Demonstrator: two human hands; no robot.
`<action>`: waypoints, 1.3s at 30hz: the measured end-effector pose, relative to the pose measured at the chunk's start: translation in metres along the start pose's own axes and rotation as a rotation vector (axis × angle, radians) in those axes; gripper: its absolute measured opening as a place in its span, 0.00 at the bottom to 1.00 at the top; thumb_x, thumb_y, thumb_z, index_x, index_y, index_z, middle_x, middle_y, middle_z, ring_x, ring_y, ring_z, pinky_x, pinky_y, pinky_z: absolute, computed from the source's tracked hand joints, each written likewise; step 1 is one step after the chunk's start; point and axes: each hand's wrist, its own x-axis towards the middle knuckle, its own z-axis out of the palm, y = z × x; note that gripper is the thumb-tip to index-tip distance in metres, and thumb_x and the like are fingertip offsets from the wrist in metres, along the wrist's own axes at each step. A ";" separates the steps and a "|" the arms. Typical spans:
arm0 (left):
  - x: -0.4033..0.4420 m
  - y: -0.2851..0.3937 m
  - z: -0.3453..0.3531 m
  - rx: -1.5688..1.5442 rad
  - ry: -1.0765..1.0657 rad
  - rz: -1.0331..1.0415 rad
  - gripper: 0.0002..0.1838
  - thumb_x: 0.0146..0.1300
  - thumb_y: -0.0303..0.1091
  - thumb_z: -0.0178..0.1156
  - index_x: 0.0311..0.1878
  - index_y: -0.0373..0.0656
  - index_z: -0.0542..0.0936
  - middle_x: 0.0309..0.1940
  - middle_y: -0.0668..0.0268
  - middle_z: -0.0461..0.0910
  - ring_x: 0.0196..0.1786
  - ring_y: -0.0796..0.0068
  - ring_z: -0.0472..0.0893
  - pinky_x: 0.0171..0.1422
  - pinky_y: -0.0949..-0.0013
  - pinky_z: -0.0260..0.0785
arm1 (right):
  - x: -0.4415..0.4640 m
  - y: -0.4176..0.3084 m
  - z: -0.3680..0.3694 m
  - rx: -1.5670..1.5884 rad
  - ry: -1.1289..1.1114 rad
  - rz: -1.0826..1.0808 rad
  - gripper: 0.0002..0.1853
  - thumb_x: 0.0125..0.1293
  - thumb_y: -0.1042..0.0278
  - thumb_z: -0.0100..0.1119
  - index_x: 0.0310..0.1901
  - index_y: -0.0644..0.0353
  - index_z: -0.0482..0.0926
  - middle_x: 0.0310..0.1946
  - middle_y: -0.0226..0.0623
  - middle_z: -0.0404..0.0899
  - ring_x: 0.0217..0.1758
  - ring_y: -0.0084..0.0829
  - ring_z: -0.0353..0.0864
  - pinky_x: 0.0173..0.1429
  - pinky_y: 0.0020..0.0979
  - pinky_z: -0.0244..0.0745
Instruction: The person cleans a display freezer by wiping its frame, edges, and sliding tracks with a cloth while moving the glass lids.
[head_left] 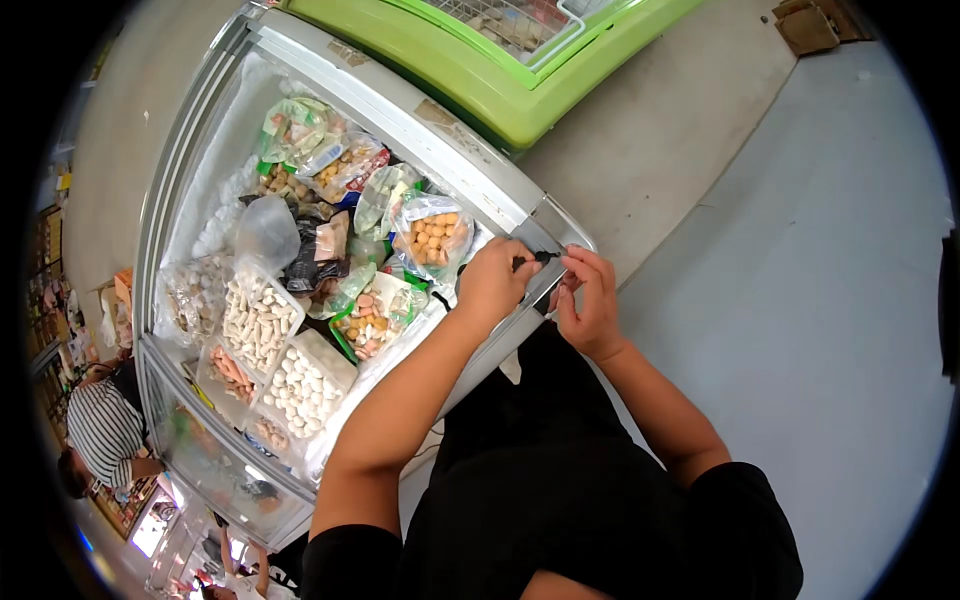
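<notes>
At the corner rim of the freezer (415, 105), the left hand (492, 283) grips a small black item (540, 257); the right hand (592, 305), fingers narrow, pinches its end. Grey floor (790, 290) spreads wide beyond.

At the top, the green freezer rim (540, 103) looked like glossy, smooth plastic; the grey floor (800, 290) at right looked smooth.

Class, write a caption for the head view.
Left hand and right hand at a black item by a freezer's edge.
</notes>
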 end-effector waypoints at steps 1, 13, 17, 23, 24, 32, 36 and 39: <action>0.001 0.000 -0.001 0.012 -0.004 -0.004 0.08 0.56 0.36 0.65 0.34 0.42 0.82 0.34 0.57 0.77 0.38 0.55 0.79 0.41 0.58 0.70 | 0.000 0.000 0.000 -0.012 0.004 -0.007 0.21 0.53 0.85 0.54 0.52 0.66 0.72 0.55 0.45 0.70 0.46 0.37 0.71 0.48 0.31 0.72; 0.002 0.016 0.015 0.198 0.135 -0.006 0.09 0.55 0.35 0.66 0.33 0.40 0.80 0.33 0.55 0.79 0.39 0.53 0.79 0.43 0.59 0.70 | 0.000 0.008 -0.001 0.028 0.019 -0.040 0.21 0.50 0.85 0.54 0.49 0.65 0.74 0.51 0.44 0.72 0.55 0.44 0.73 0.58 0.38 0.68; -0.003 0.014 0.022 0.185 0.266 0.017 0.08 0.54 0.35 0.67 0.30 0.41 0.79 0.32 0.60 0.78 0.40 0.56 0.79 0.42 0.57 0.72 | -0.001 0.008 0.001 0.052 0.035 -0.041 0.20 0.51 0.84 0.54 0.49 0.65 0.74 0.51 0.44 0.72 0.54 0.44 0.73 0.58 0.38 0.68; 0.011 -0.001 0.009 0.078 0.462 -0.164 0.11 0.56 0.39 0.65 0.33 0.40 0.81 0.35 0.56 0.81 0.40 0.55 0.80 0.45 0.61 0.71 | 0.000 0.003 -0.004 0.039 0.011 -0.036 0.20 0.52 0.86 0.53 0.49 0.66 0.73 0.52 0.45 0.72 0.51 0.42 0.73 0.53 0.35 0.72; 0.015 0.000 0.003 0.063 0.458 -0.183 0.12 0.57 0.40 0.64 0.33 0.40 0.81 0.36 0.55 0.82 0.42 0.56 0.80 0.48 0.62 0.71 | 0.001 0.000 -0.008 0.067 0.006 -0.023 0.19 0.53 0.87 0.53 0.49 0.66 0.72 0.52 0.46 0.72 0.50 0.41 0.73 0.51 0.33 0.73; -0.006 0.008 0.018 0.108 0.260 0.042 0.06 0.55 0.34 0.64 0.34 0.44 0.81 0.33 0.58 0.78 0.40 0.54 0.78 0.44 0.59 0.70 | 0.000 0.002 -0.008 0.061 0.027 -0.067 0.19 0.55 0.88 0.51 0.50 0.66 0.72 0.53 0.47 0.72 0.47 0.40 0.74 0.48 0.31 0.74; 0.000 0.006 0.032 0.145 0.379 0.072 0.06 0.52 0.34 0.65 0.29 0.44 0.78 0.32 0.60 0.77 0.40 0.56 0.79 0.41 0.57 0.71 | 0.000 0.008 -0.004 0.072 0.037 -0.059 0.18 0.56 0.87 0.50 0.50 0.66 0.72 0.53 0.47 0.72 0.47 0.39 0.75 0.48 0.31 0.74; 0.009 -0.014 0.019 0.047 0.585 -0.015 0.08 0.55 0.34 0.63 0.33 0.40 0.81 0.31 0.58 0.82 0.35 0.62 0.81 0.42 0.65 0.72 | 0.002 0.003 -0.010 0.108 0.014 -0.014 0.18 0.57 0.87 0.49 0.50 0.66 0.72 0.52 0.47 0.72 0.45 0.39 0.75 0.49 0.32 0.73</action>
